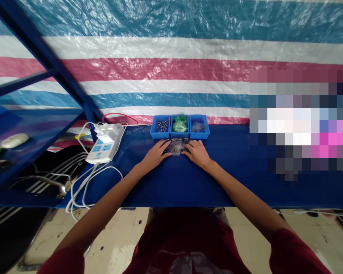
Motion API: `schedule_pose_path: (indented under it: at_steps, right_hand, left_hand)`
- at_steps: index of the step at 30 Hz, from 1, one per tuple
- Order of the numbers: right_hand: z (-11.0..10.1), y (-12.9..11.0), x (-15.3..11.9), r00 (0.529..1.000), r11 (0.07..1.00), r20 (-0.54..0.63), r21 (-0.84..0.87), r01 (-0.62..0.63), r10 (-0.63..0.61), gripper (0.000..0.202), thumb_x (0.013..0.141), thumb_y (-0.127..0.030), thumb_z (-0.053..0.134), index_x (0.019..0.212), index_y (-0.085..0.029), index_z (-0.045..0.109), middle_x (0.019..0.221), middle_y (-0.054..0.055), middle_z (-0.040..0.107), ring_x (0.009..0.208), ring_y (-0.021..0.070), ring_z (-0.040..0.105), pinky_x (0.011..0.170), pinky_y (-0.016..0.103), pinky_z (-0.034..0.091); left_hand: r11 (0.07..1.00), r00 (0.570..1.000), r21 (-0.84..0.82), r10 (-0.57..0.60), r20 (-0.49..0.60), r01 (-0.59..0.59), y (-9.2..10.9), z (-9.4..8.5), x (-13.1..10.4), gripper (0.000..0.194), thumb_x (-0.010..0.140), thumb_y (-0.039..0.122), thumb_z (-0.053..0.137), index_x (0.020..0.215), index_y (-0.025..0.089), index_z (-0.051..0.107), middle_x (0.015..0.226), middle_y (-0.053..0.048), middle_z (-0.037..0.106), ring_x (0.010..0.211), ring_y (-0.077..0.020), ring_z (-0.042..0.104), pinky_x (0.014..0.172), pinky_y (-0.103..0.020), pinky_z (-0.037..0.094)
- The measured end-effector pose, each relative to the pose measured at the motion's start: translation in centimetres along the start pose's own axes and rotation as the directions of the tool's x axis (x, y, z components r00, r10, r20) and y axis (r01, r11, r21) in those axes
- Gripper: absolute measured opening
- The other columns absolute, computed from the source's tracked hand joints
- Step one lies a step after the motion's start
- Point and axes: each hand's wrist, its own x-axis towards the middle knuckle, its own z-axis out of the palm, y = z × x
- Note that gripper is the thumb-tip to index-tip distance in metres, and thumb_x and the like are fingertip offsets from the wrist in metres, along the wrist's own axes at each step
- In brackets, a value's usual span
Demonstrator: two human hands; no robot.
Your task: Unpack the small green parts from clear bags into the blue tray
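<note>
Both hands work at a small pile of clear plastic and dark, thin pieces (176, 147) on the blue table (171, 182), near its back edge and roughly midway along it. The left hand (157, 153) touches the pile's left side, its thumb and fingers spread around that side; the right hand (199, 153) does the same on the right, thumb apart from the curved fingers. Whether any single piece is caught under the fingertips, I cannot tell (the pieces are too small).

Just beyond the pile, three blue bins stand side by side along the back edge. The left bin (160, 135) holds metal screw-like pieces, the middle bin (180, 135) green and pale plastic, and the right bin (199, 135) clear or greyish pieces.

Toward the table's back left corner lies a white power strip (98, 155) with white adapters (107, 133) plugged in; white cables (87, 186) loop over the front edge. A striped sheet (160, 49) rises behind the table. Near its right end, the view is pixelated.
</note>
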Motion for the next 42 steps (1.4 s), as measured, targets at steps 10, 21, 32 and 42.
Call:
schedule_pose_path:
  at_steps: [10,21,32,42]
  right_hand:
    - [0.2,0.3,0.5,0.997,0.998,0.055,0.038,0.046,-0.048,0.021,0.096,-0.027,0.051,0.087,-0.016,0.067,0.086,0.009,0.064,0.085,0.0223,0.053,0.074,0.034,0.027]
    - [-0.2,0.6,1.1,0.985,0.994,0.134,0.009,0.113,-0.113,0.020,0.098,-0.026,0.048,0.096,-0.014,0.064,0.097,0.011,0.062,0.089,0.0226,0.050,0.074,0.032,0.029]
    - [-0.4,1.1,1.9,0.969,0.979,0.142,-0.001,0.206,-0.204,0.022,0.099,-0.024,0.044,0.094,-0.013,0.062,0.096,0.011,0.061,0.088,0.0230,0.048,0.075,0.032,0.031]
    - [-1.1,1.8,2.4,0.977,0.975,0.110,0.145,0.168,-0.184,0.019,0.096,-0.022,0.048,0.092,-0.013,0.064,0.088,0.010,0.066,0.085,0.0224,0.053,0.076,0.032,0.033]
  left_hand:
    - [0.998,0.998,0.032,0.056,-0.039,-0.055,0.6,-0.5,0.2,0.043,0.094,0.042,0.046,0.129,0.019,0.056,0.131,-0.012,0.058,0.125,-0.0279,0.050,0.106,-0.043,0.043]
    - [0.996,0.996,0.053,0.073,-0.056,-0.070,1.1,-0.6,0.2,0.036,0.094,0.037,0.048,0.121,0.017,0.061,0.122,-0.012,0.062,0.116,-0.0269,0.056,0.102,-0.042,0.046]
    - [0.997,0.992,0.025,0.076,-0.102,-0.074,1.1,-0.2,0.1,0.033,0.095,0.036,0.046,0.118,0.019,0.062,0.122,-0.011,0.062,0.116,-0.0256,0.056,0.103,-0.040,0.046]
    - [0.998,0.983,-0.024,0.057,-0.173,-0.062,1.5,-0.5,0.4,0.038,0.096,0.040,0.045,0.122,0.018,0.059,0.122,-0.011,0.062,0.117,-0.0253,0.055,0.105,-0.040,0.044]
